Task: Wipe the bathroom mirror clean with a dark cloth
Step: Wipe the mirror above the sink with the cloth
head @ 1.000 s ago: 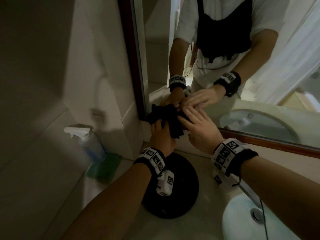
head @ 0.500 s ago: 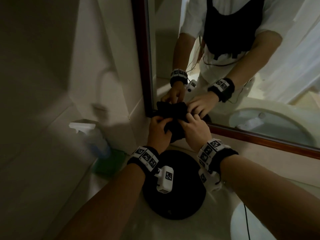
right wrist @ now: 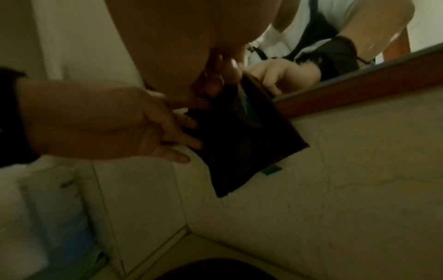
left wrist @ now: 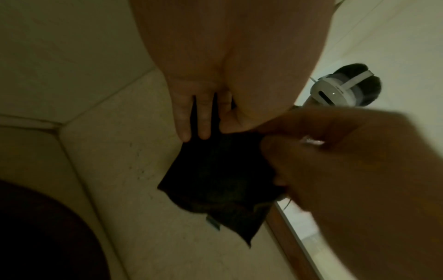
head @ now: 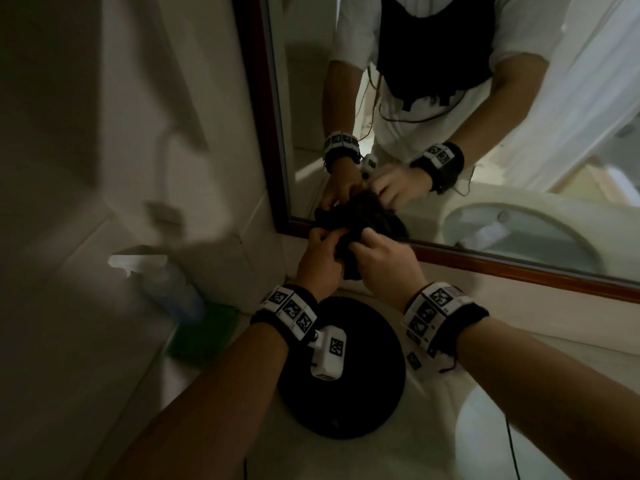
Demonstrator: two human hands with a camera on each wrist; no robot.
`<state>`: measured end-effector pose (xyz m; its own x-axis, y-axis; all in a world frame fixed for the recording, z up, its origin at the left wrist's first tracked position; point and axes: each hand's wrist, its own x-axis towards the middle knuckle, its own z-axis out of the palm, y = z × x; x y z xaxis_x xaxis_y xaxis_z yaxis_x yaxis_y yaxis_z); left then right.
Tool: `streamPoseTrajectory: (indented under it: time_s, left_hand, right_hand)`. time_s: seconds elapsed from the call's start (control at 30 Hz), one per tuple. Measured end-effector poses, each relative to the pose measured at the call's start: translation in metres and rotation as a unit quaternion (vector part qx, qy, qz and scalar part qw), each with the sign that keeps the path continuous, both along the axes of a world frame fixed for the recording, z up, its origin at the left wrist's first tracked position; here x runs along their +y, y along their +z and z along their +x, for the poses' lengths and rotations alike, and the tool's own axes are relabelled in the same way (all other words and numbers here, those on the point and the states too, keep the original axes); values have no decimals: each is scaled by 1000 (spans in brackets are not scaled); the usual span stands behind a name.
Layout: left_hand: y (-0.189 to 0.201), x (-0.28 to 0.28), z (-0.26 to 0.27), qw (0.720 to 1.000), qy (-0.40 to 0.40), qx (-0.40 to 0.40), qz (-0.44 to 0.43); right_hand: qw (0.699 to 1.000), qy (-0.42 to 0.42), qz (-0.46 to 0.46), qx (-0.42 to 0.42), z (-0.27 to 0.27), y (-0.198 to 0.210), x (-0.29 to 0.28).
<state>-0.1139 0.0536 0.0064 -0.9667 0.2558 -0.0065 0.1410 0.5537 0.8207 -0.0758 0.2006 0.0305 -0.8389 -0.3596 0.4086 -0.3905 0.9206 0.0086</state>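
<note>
The dark cloth (head: pixel 349 237) is bunched and crumpled, one pointed corner hanging down with a small tag at its edge — it is held in the air just in front of the lower left corner of the mirror (head: pixel 450 168), above the round black object (head: pixel 341 368) on the table (head: pixel 398 455). The left hand (head: pixel 320 263) pinches the cloth's left side; the right hand (head: pixel 382 263) has its fingers curled into its right side. A second ago the right hand's fingers lay flatter against the glass — they have since closed on the cloth. A spray bottle (head: pixel 162 285) stands at far left.
</note>
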Motion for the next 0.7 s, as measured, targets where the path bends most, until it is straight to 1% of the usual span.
streamPoseTrajectory:
  time_s: [0.07,0.1,0.17,0.23,0.3,0.37,0.43,0.53,0.6,0.7]
  left_hand:
    - [2,-5,-3,1000,-12,-4,29]
    - [4,-7,-4,999,-14,0,41]
    - [7,-11,-4,999,-2,13,51]
    - [11,-15,-5,997,39,39,47]
    - [14,-21,-6,994,88,70,17]
    - [17,-26,-8,988,110,104,-31]
    - [17,-29,-10,981,103,138,-88]
    - [15,-30,-14,973,67,147,-164]
    - [11,-29,-15,969,49,145,-194]
    - [8,-27,-13,961,46,158,-223]
  right_hand:
    - [996,-40,4,-77,-6,-11,-7]
    - [993,-62,19,-97,-9,-12,-10]
    - [988,-97,56,-105,-14,-13,-17]
    - [986,-120,65,-92,-17,-13,-22]
    - [986,-127,58,-90,-20,-13,-23]
    - [986,-131,44,-92,-22,-12,-20]
    - [986,-135,29,-97,-23,-9,-16]
    - [987,-127,3,-96,-23,-8,-5]
    - [988,-126,-16,-88,-22,-9,4]
    - [989,-129,-41,-62,-14,-10,24]
